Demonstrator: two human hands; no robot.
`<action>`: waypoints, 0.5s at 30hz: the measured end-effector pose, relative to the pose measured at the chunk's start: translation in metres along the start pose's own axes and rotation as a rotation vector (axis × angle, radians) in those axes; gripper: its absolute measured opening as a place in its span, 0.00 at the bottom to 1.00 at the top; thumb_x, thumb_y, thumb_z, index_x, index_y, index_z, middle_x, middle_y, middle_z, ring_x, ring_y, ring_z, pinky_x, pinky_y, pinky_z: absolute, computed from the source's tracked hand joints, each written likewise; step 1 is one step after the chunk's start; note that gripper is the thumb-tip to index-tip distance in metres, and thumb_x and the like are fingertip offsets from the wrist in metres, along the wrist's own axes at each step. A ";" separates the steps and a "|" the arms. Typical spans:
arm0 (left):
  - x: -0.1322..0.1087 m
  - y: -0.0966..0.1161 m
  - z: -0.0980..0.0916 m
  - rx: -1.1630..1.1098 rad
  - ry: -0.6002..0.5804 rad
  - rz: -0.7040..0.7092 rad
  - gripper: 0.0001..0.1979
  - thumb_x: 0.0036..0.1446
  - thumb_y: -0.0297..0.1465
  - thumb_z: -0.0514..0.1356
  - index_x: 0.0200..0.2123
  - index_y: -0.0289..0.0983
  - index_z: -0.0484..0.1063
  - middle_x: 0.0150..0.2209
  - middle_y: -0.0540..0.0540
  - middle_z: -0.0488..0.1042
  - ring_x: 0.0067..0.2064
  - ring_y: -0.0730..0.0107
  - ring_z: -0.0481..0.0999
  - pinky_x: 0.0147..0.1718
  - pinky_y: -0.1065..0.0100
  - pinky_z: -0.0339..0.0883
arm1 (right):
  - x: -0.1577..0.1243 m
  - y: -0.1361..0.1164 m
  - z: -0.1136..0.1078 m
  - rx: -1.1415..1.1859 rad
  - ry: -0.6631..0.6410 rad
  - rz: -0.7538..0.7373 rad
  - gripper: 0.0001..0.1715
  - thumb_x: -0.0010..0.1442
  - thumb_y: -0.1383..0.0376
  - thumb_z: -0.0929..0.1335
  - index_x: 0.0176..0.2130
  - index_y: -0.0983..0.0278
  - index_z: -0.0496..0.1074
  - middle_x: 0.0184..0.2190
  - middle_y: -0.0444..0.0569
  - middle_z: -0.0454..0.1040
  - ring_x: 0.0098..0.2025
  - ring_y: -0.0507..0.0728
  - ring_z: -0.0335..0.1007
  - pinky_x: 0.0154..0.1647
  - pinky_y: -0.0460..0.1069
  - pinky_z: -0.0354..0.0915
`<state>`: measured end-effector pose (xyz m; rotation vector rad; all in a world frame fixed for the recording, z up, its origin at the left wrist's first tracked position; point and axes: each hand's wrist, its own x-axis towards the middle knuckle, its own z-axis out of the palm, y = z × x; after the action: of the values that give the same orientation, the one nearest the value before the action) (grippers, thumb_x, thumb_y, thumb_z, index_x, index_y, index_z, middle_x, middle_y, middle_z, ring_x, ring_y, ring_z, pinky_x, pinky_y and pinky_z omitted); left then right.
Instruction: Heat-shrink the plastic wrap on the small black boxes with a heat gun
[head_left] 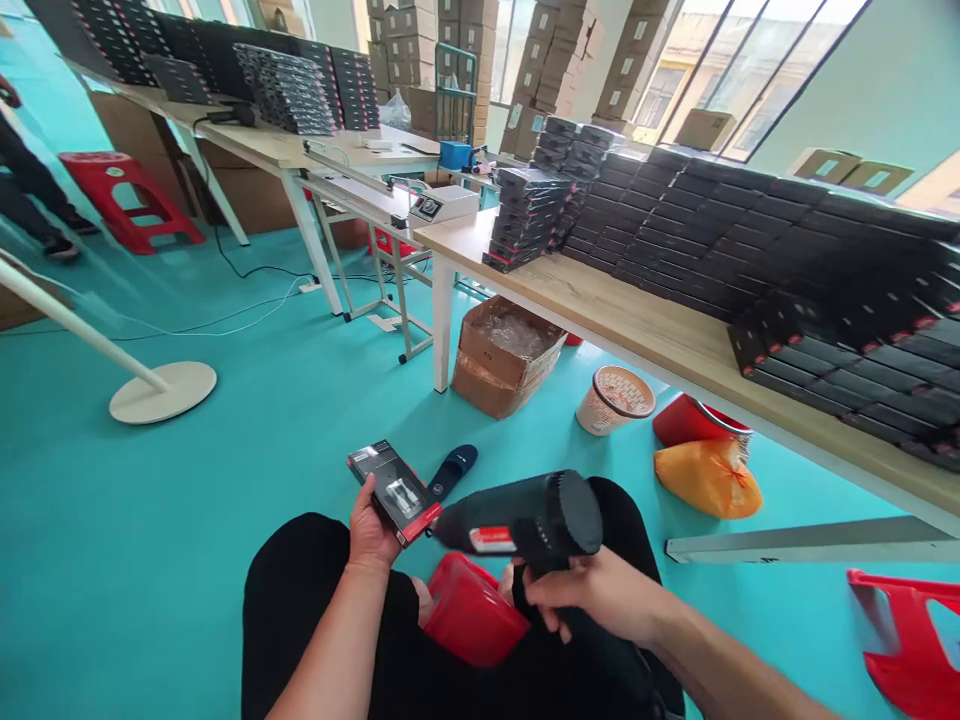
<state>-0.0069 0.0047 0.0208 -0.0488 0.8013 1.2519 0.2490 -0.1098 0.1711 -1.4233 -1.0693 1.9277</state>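
Observation:
My left hand point(371, 530) grips a thin black box point(394, 488) with a red edge; its surface is glossy, like clear film, and a pale product picture shows on its face. In my right hand point(581, 595) is a black heat gun point(525, 515) with a red and white label, my fingers wrapped round its handle. The heat gun points left, its nozzle close to the box's red end. Whether nozzle and box touch, I cannot tell. Below the heat gun, between my legs, sits a red plastic stool or bucket point(476, 610).
Stacked black boxes point(675, 215) fill much of the wooden table point(637, 300) on the right. Under it stand a carton point(499, 365) of clear film, a waste bin point(615, 400) and an orange bag point(709, 478). A slipper point(454, 470) lies ahead; a white pole base point(163, 392) stands left.

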 end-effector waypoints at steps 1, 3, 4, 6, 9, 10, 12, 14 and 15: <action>0.002 -0.001 0.000 -0.005 -0.004 0.013 0.20 0.60 0.39 0.59 0.51 0.33 0.74 0.40 0.38 0.81 0.39 0.53 0.82 0.42 0.50 0.77 | 0.003 0.002 0.004 0.023 -0.042 -0.005 0.07 0.49 0.64 0.71 0.27 0.67 0.74 0.19 0.44 0.71 0.22 0.53 0.65 0.25 0.48 0.64; 0.003 -0.002 0.001 -0.012 -0.001 0.034 0.19 0.60 0.38 0.59 0.51 0.34 0.74 0.41 0.37 0.81 0.41 0.52 0.81 0.44 0.49 0.77 | 0.009 0.005 0.009 0.071 0.006 -0.048 0.07 0.49 0.64 0.72 0.27 0.67 0.74 0.19 0.44 0.71 0.23 0.53 0.66 0.25 0.48 0.63; 0.003 -0.003 0.002 -0.008 0.015 0.034 0.18 0.61 0.38 0.59 0.50 0.34 0.74 0.41 0.37 0.80 0.41 0.52 0.81 0.44 0.49 0.76 | 0.012 0.005 0.010 0.100 0.076 -0.067 0.07 0.50 0.65 0.71 0.29 0.67 0.74 0.18 0.43 0.71 0.22 0.53 0.66 0.25 0.48 0.63; 0.004 -0.004 0.001 0.014 0.074 0.030 0.17 0.61 0.38 0.59 0.48 0.34 0.75 0.40 0.38 0.80 0.40 0.52 0.81 0.43 0.48 0.77 | 0.016 0.006 0.008 0.161 0.157 -0.064 0.09 0.52 0.65 0.70 0.35 0.67 0.75 0.17 0.42 0.70 0.21 0.53 0.65 0.24 0.48 0.62; 0.006 -0.004 -0.001 0.036 0.151 0.037 0.13 0.62 0.38 0.59 0.42 0.34 0.75 0.35 0.40 0.79 0.36 0.57 0.80 0.40 0.53 0.78 | 0.019 0.006 0.002 0.202 -0.011 -0.003 0.11 0.52 0.66 0.71 0.37 0.69 0.76 0.18 0.44 0.73 0.19 0.53 0.65 0.22 0.48 0.61; 0.007 -0.004 -0.002 0.027 0.163 0.047 0.12 0.63 0.37 0.58 0.41 0.35 0.74 0.34 0.42 0.78 0.35 0.60 0.80 0.38 0.56 0.78 | 0.020 0.007 0.001 0.203 -0.065 0.005 0.11 0.51 0.67 0.72 0.36 0.70 0.76 0.18 0.46 0.73 0.19 0.53 0.65 0.22 0.48 0.61; 0.011 -0.004 -0.004 -0.001 0.201 0.060 0.09 0.64 0.35 0.58 0.37 0.36 0.72 0.32 0.45 0.76 0.32 0.64 0.79 0.36 0.60 0.78 | 0.023 0.008 -0.001 0.231 -0.037 0.015 0.11 0.50 0.67 0.73 0.36 0.70 0.75 0.18 0.46 0.74 0.20 0.53 0.66 0.22 0.48 0.61; 0.013 -0.004 -0.006 -0.011 0.287 0.040 0.08 0.64 0.36 0.58 0.35 0.38 0.70 0.31 0.47 0.73 0.31 0.66 0.77 0.34 0.62 0.78 | 0.026 0.009 -0.004 0.335 0.122 0.011 0.13 0.51 0.65 0.73 0.38 0.68 0.75 0.20 0.45 0.74 0.20 0.52 0.66 0.22 0.47 0.61; 0.014 -0.004 -0.007 -0.009 0.338 0.018 0.09 0.64 0.38 0.59 0.35 0.39 0.68 0.31 0.47 0.72 0.31 0.66 0.77 0.33 0.61 0.78 | 0.026 0.010 -0.005 0.409 0.195 0.001 0.15 0.51 0.64 0.73 0.40 0.68 0.75 0.22 0.45 0.74 0.21 0.51 0.66 0.22 0.46 0.62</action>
<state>-0.0059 0.0123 0.0063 -0.2662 1.0888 1.2818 0.2464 -0.0937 0.1480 -1.3396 -0.5459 1.8307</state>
